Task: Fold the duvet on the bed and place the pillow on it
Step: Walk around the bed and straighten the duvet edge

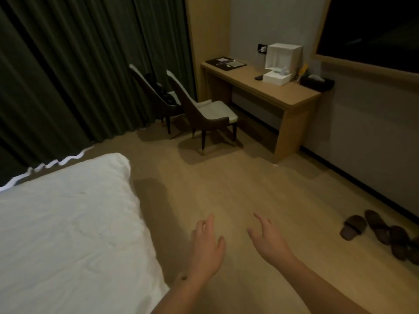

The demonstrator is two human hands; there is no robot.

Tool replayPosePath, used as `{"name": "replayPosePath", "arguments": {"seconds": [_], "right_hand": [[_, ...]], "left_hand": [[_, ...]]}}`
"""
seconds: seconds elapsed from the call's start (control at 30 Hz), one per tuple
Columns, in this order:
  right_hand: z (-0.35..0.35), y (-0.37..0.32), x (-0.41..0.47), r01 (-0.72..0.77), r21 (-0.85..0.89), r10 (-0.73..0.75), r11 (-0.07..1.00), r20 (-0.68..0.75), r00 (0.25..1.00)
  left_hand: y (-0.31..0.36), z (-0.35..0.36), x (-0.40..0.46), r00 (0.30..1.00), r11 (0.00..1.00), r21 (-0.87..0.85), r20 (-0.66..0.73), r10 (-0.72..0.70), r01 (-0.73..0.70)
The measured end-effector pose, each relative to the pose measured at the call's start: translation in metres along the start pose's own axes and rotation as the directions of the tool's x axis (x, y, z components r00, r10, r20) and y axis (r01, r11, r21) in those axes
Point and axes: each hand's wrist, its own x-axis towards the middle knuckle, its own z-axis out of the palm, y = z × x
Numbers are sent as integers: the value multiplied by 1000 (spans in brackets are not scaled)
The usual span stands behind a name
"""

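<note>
A white duvet point(68, 225) covers the bed at the lower left, lying flat with light creases; its far corner hangs over the foot of the bed. Both of my hands hover over the bare floor to the right of the bed. My left hand point(207, 248) is a short way from the duvet's right edge, fingers apart, holding nothing. My right hand point(268, 240) is beside it, also spread and empty. No pillow is in view.
Two chairs point(208, 112) stand by dark green curtains point(79, 64). A wooden desk point(267, 91) with a white box sits against the right wall. Brown slippers point(374, 232) lie on the floor at the right. A dark screen hangs at the top right.
</note>
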Motion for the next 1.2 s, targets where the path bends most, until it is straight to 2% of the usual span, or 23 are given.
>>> {"name": "replayPosePath", "arguments": {"seconds": [0.13,0.27,0.5,0.67,0.83,0.93,1.2], "right_hand": [[-35,-18,70,82,41,-82,996,5,997],[-56,-54,136,136,49,-137,989,23,990],[-53,-126,261,185,-110,-182,977,37,983],[-45,-200,354,204,-197,-199,959,45,979],[-8,-288,441,301,-237,-286,924,97,953],[29,-336,481,379,-224,-342,898,186,921],[149,-468,600,546,-200,-444,813,393,805]], "left_hand": [[25,3,68,999,998,62,-50,5,-2],[39,-13,141,992,998,54,-124,20,-13],[16,-61,280,984,1000,22,-179,20,-17],[-22,-109,381,972,993,-114,-224,-65,40],[-80,-152,458,947,974,-191,-268,-174,125],[-123,-176,487,916,953,-204,-292,-276,222],[-248,-222,588,776,855,-259,-361,-517,449]]}}
